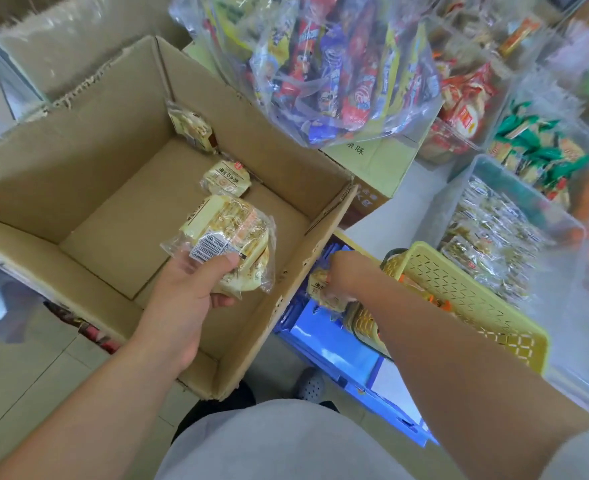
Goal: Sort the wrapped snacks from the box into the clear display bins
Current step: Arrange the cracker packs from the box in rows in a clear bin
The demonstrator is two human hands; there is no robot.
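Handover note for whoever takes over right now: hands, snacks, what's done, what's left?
Left hand grips a stack of wrapped snacks over the box.
Right hand holds a single snack outside the box, by the yellow basket.
Done: box nearly emptied; two remain, a floor snack and a corner snack leaning at the far wall.
Left: move the held snacks, then those two, to the clear bins.

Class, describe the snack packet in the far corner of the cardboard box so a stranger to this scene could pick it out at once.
Find the big open cardboard box on the left. Inside, look to its far corner, where one pale wrapped packet leans against the wall. Unlike it, the other loose packet lies flat on the box floor, label up.
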